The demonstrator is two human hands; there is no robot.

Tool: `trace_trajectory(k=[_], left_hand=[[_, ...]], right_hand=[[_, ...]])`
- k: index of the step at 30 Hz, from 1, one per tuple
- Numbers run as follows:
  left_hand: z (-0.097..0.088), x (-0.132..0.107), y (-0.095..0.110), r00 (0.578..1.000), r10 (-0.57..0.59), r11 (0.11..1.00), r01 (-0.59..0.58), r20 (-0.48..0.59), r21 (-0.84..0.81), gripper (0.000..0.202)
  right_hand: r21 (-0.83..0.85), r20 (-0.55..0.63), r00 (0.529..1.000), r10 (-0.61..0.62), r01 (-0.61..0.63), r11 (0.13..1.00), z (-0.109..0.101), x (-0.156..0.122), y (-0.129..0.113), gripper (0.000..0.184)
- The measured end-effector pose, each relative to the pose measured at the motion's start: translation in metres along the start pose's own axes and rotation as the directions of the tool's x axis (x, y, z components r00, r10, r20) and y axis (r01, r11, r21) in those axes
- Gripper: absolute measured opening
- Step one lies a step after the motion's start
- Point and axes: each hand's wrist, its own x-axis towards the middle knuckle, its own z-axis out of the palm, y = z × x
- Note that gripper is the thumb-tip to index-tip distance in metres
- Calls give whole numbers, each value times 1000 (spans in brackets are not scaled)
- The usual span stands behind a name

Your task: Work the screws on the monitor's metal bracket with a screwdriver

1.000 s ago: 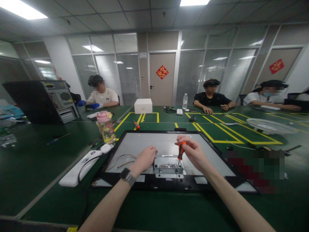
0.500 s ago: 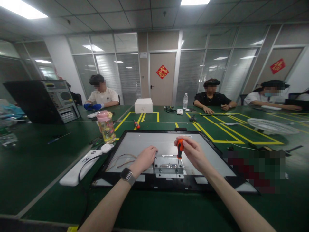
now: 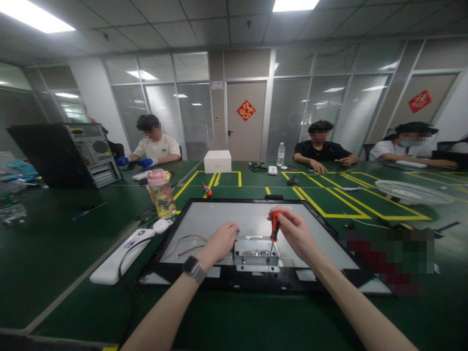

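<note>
My right hand [image 3: 290, 225] is closed around the orange and black handle of a screwdriver [image 3: 275, 227]. The shaft points down, slightly tilted, and its tip meets the right part of a metal bracket [image 3: 256, 261] with a circuit board inside. My left hand [image 3: 222, 240], wearing a watch on the wrist, grips the bracket's left end with curled fingers; the thumb is hidden. Beneath both hands lies a large flat display panel [image 3: 204, 214], grey with a black frame. Thin loose wires [image 3: 186, 242] run over the panel left of my hand.
Left of the panel are a white power strip [image 3: 122, 258] with a black cable and a pink-lidded bottle [image 3: 163, 197]. Beyond stand a computer case [image 3: 73, 156], a white box [image 3: 217, 162] and a water bottle [image 3: 281, 155]. Several people sit across the green table [image 3: 234, 317].
The screwdriver leans more, its handle shifted slightly right with my right hand. My left hand keeps its place. Across the table, a person's blue-gloved hands have moved apart.
</note>
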Motion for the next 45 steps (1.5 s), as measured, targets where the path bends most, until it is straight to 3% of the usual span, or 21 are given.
trace_trajectory(k=[15, 23, 29, 40, 45], left_hand=[[-2, -1, 2, 1000, -7, 1000, 7, 10, 15, 33], [-2, 0, 2, 1000, -22, 1000, 22, 13, 17, 34], [-2, 0, 2, 1000, -20, 1000, 20, 10, 11, 34], [-2, 0, 1, 1000, -3, 1000, 3, 2, 6, 33], [-1, 0, 2, 1000, -12, 1000, 12, 1, 3, 34]], right_hand=[[-7, 20, 1000, -7, 7, 1000, 1, -1, -3, 21], [78, 67, 996, 60, -65, 995, 1, 1, -3, 29], [-51, 13, 1000, 22, -21, 998, -5, 2, 0, 25], [-119, 127, 991, -33, 48, 992, -4, 2, -3, 31], [-234, 56, 994, -96, 107, 966, -2, 0, -2, 22]])
